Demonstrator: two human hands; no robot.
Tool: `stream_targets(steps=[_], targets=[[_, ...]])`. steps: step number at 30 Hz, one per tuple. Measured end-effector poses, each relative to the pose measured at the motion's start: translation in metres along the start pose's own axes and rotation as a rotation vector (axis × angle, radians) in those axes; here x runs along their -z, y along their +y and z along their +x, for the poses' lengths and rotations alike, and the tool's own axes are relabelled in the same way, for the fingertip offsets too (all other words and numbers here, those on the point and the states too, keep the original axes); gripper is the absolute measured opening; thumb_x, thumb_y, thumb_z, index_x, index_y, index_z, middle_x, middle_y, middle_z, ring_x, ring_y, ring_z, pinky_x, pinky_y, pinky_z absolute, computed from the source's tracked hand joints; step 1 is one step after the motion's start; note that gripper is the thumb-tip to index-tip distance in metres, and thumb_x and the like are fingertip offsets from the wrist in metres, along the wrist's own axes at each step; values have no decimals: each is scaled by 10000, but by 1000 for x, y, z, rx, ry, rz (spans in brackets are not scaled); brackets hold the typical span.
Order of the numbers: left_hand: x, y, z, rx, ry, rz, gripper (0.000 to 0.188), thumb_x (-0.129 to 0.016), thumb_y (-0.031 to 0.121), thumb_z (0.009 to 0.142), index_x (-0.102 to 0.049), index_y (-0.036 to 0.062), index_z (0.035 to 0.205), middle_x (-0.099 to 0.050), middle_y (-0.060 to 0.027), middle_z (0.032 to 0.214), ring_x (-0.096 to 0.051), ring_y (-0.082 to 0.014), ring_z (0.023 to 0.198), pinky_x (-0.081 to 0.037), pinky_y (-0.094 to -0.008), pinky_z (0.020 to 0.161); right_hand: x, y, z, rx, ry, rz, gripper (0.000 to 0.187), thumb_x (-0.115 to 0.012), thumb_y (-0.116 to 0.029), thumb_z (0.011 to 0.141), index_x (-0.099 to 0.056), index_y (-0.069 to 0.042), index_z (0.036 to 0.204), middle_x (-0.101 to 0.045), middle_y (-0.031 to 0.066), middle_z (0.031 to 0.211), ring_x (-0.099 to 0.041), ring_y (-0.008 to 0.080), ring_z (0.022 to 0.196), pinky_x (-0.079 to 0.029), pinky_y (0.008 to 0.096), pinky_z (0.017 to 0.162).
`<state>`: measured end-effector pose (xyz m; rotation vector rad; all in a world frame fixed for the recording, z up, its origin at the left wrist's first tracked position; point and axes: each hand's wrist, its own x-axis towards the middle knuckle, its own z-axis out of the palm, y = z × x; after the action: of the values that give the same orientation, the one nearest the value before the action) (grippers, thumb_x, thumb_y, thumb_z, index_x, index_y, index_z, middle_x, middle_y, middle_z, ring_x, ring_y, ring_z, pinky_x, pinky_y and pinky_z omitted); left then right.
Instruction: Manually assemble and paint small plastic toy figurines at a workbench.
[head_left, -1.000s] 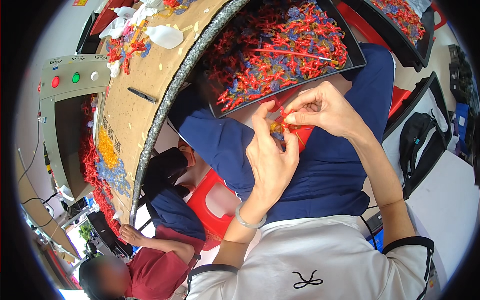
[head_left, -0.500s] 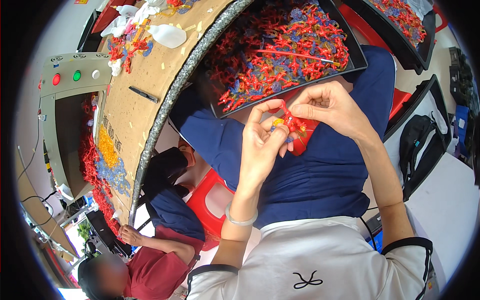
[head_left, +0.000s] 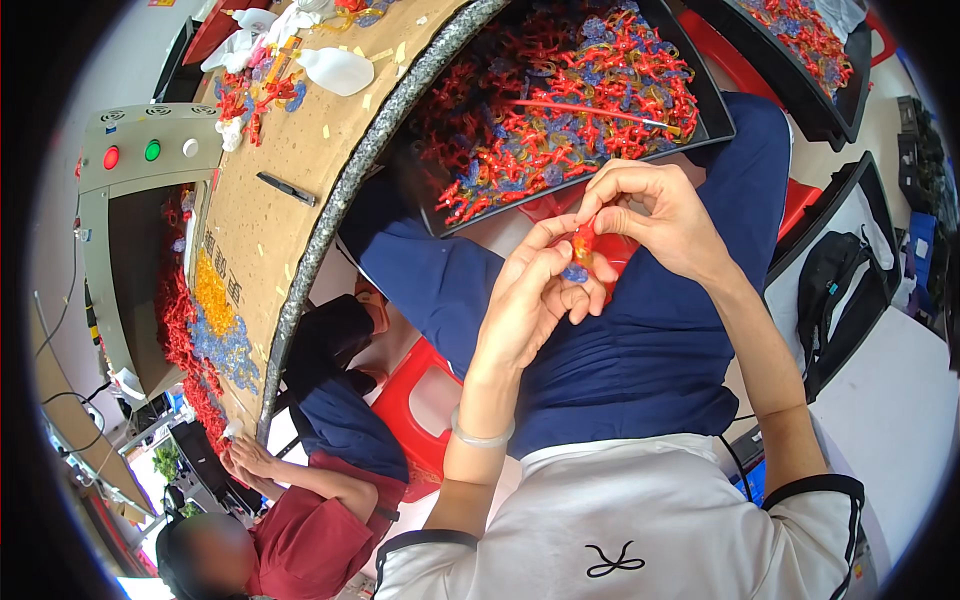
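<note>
Head view: your L hand grips a small red, yellow and blue pc betw. thumb and fingers; the other fingers curl loosely under it. Your R hand pinches its far, red end w/ thumb and fingertips; the two hands' fingertips meet or nearly meet there. Exact contact pts hidden by fingers, can't tell. Pc is held above your lap, over the blue trousers, just on the near side of the black tray. Pale bangle on your L wrist.

Tray: heaped w/ a pile of red, blue and yellow pcs; a red-handled brush lies across the top. 2nd black tray, far R, holds similar pcs. Black bag to your R.

Table on your L, brown-covered w/ speckled edge: white bottle on its side at the far end; black slim tool near the edge. Nearer: red heap, yellow heap and blue heap, adjoining. Machine beyond, w/ red, green and white buttons.

Near L: co-worker in maroon shirt, hands at table edge, contents can't tell. Red stool betw. you.
</note>
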<state>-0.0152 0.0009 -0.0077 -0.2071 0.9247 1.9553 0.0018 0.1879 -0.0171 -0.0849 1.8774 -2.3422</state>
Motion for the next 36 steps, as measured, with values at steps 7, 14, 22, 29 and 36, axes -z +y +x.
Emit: stream_targets(steps=[7,14,22,29,36], targets=[[-3,-16,3,-494,190,416,331,-579,38,905,-437,-6,1200,-527,-138,1185,-626,-178,917,-518,-257,758,-10,5,-3,146,284,-200,90,-649,69,773,-672,45,856,-631,74,826,-628,103,703,-511,218,638],[-6,-21,3,-781,281,614,183,-624,-6,861,-562,-38,1029,-556,-149,1167,-615,-143,916,-538,-251,757,-24,8,-7,195,449,-120,89,-649,71,781,-665,50,866,-627,80,836,-630,113,743,-514,220,648],[-10,-22,3,-1034,501,887,170,-704,-32,772,-649,-29,933,-640,-162,1044,-643,-198,887,-537,-257,714,-31,11,-14,265,414,-101,97,-658,83,760,-642,54,851,-601,99,851,-627,129,728,-521,232,637],[-11,-17,3,-1035,497,915,135,-698,-65,752,-668,-36,881,-659,-180,1016,-649,-236,901,-520,-318,796,-40,14,-21,350,363,-226,88,-619,52,832,-532,44,824,-532,96,853,-523,114,729,-440,216,658],[-7,-18,4,-1038,466,965,105,-678,-55,788,-659,-43,891,-642,-187,1025,-648,-201,876,-532,-288,766,-45,11,-18,402,420,-306,143,-603,121,747,-502,41,807,-537,138,745,-557,227,653,-468,284,594]])
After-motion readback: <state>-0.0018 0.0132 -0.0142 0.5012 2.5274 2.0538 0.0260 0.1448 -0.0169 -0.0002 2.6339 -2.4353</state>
